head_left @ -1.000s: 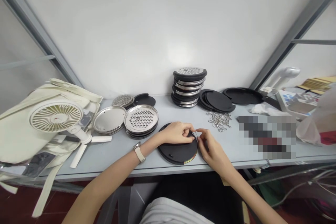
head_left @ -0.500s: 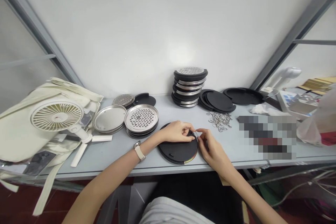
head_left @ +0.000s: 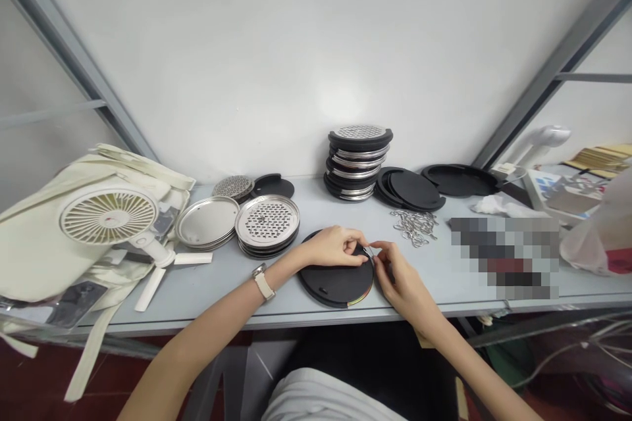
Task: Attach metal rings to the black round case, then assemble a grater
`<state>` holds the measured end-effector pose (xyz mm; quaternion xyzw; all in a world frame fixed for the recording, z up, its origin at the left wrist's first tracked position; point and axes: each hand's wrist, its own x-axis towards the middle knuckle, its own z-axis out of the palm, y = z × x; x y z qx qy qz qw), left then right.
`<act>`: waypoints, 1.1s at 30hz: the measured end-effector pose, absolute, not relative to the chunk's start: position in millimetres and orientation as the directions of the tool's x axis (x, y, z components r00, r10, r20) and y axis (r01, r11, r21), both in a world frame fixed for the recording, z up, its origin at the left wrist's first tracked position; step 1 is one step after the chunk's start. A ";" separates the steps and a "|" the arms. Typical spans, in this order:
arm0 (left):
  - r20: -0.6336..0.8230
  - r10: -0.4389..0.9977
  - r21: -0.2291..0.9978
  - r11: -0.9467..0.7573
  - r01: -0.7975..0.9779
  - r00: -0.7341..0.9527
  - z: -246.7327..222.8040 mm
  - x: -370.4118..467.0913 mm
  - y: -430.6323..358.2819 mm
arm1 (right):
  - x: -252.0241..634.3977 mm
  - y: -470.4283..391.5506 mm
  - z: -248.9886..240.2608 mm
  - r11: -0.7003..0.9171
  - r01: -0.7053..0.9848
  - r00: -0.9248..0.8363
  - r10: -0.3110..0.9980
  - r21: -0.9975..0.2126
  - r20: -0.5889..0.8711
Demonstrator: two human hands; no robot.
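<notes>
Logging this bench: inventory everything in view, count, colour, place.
worked disc: 1, black, bench front
thin metal piece: 1, silver, disc's right edge
small metal pieces: many, silver, right of disc
tall disc stack: 1, black and silver, back centre
loose black discs: several, black, right of stack
black trays: count unclear, black, back right
perforated disc pile: 1, silver top, left of disc
plain disc pile: 1, silver, further left
fan: 1, white, left
bag: 1, cream, far left
plastic bag: 1, translucent, far right
pixelated patch: right, unreadable
workbench: 1, grey, centre
watch: 1, pale strap, left wrist
left grip: 1, bare, on worked disc
right grip: 1, bare, pinching thin metal piece
</notes>
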<state>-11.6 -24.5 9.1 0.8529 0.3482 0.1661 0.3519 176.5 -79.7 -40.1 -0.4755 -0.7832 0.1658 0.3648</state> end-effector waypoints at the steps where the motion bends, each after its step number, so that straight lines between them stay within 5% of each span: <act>1: 0.037 0.711 0.715 -0.510 0.478 0.702 8.7 -11.7 -24.3 | 176.5 -79.8 -40.0 0.490 0.625 -0.280 0.867 -0.608 0.412; 33: 0.076 0.700 0.692 -0.550 0.468 0.710 6.2 -11.5 -23.5 | 178.4 -76.8 -42.1 0.450 0.724 -0.263 0.881 -0.523 0.394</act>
